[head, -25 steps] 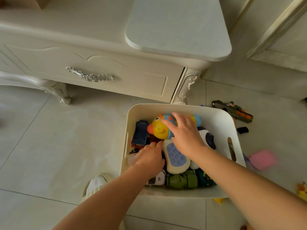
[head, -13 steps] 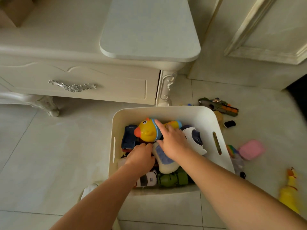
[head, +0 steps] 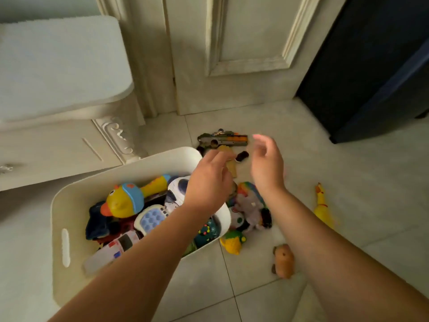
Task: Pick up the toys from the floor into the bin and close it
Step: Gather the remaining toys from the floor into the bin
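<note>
Tiled floor (head: 348, 182), white bin (head: 74, 201), scattered toys (head: 253, 205)

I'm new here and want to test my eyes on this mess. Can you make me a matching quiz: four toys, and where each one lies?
Toys
1. duck
2. rubber chicken
3. toy gun
4. brown animal

Places
A. floor, by the door
B. in the bin
C. floor, far right
D. floor, nearest the viewer

Pairs: 1-B, 2-C, 3-A, 4-D
</note>
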Demonstrator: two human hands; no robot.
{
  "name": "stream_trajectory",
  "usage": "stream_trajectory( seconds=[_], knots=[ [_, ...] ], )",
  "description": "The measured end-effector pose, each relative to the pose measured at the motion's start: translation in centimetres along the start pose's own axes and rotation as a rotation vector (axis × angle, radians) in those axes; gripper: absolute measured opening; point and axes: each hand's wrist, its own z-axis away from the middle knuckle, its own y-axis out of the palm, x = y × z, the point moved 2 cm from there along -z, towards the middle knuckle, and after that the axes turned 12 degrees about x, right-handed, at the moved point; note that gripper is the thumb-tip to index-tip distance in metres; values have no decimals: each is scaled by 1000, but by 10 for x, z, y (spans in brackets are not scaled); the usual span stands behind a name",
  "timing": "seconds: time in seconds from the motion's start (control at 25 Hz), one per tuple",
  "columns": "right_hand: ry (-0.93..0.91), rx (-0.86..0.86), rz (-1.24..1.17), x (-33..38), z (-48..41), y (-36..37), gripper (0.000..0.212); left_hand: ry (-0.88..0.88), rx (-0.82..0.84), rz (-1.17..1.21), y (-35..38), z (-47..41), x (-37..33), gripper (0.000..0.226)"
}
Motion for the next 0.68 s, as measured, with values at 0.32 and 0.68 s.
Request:
stream_trajectory(
  seconds=[0.32,0.68],
  knots=[
    [633,244,200,-182,-52,-46,53,-380,589,61,114,-56,14,55],
    [992,-25,-143,-259,-104,11,68,-584,684,102,136,-102,68,57]
  ],
)
